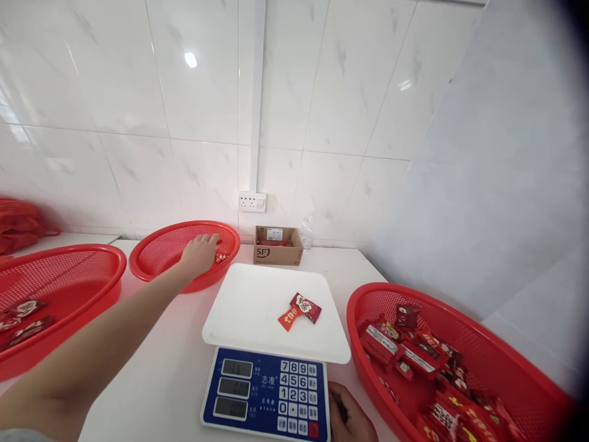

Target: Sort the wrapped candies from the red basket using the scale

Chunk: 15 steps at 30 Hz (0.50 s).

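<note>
My left hand (201, 253) reaches over the middle red basket (159, 240), above a few small packets (221, 257) at its right side; its fingertips are hard to make out, and what it may hold is hidden. At the lower right corner of the blue and white scale (267, 393) is my right hand (348, 415), fingers curled beside the scale's edge. Two red snack packets (301, 309) lie overlapping on the scale's white pan (253, 307).
A large red basket (368, 294) at the right holds several packets. Another red basket (103, 294) with packets stands at the left. Behind the scale are a small cardboard box (278, 255) and clear plastic (306, 231). Red bags (21, 222) lie at the far left.
</note>
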Motion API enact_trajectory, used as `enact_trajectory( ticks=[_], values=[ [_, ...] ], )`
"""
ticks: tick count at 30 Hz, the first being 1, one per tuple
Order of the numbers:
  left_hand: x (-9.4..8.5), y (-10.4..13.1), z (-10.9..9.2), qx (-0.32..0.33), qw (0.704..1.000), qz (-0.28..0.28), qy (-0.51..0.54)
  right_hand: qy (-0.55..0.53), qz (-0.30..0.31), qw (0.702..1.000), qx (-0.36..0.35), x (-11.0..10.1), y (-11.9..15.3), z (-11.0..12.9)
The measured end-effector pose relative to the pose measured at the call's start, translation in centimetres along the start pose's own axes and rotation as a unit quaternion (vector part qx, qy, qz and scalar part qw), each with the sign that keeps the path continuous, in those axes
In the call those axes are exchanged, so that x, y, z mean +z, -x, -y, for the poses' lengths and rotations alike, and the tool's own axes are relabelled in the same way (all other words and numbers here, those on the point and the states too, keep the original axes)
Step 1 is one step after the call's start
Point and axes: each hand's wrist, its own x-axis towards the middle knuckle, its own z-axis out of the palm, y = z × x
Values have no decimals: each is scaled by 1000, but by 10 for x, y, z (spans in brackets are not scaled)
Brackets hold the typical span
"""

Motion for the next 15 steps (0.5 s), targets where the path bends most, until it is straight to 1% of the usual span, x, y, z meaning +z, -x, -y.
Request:
enact_trajectory(
  ticks=[1, 2, 3, 4, 6, 8, 9, 10, 11, 12, 13, 15],
  values=[
    [2, 1, 1, 10, 1000, 5, 2, -6, 14, 1000, -1, -1, 0, 2],
    [5, 3, -3, 31, 999, 14, 7, -10, 24, 1000, -1, -2, 1, 3],
    [9, 6, -11, 60, 998, 26, 16, -13, 27, 1000, -1, -2, 1, 5],
    [13, 10, -23, 95, 994, 42, 27, -14, 23, 1000, -2, -2, 1, 5],
    [22, 22, -55, 173, 980, 76, 55, -13, -4, 1000, -6, -1, 2, 6],
    [30, 36, -90, 257, 956, 116, 83, -4, -29, 999, -15, 1, 3, 6],
    [34, 42, -106, 317, 930, 148, 111, 2, -36, 999, -19, 2, 3, 6],
    [36, 46, -121, 359, 909, 167, 130, 8, -41, 999, -23, 3, 4, 6],
    [39, 50, -134, 389, 893, 175, 141, 13, -44, 999, -26, 3, 4, 6],
    [41, 51, -145, 411, 883, 171, 145, 16, -44, 998, -28, 4, 4, 6],
    [43, 51, -155, 424, 881, 155, 141, 18, -43, 998, -29, 4, 4, 6],
    [45, 48, -169, 431, 886, 116, 125, 17, -39, 999, -31, 4, 3, 5]
  ],
)
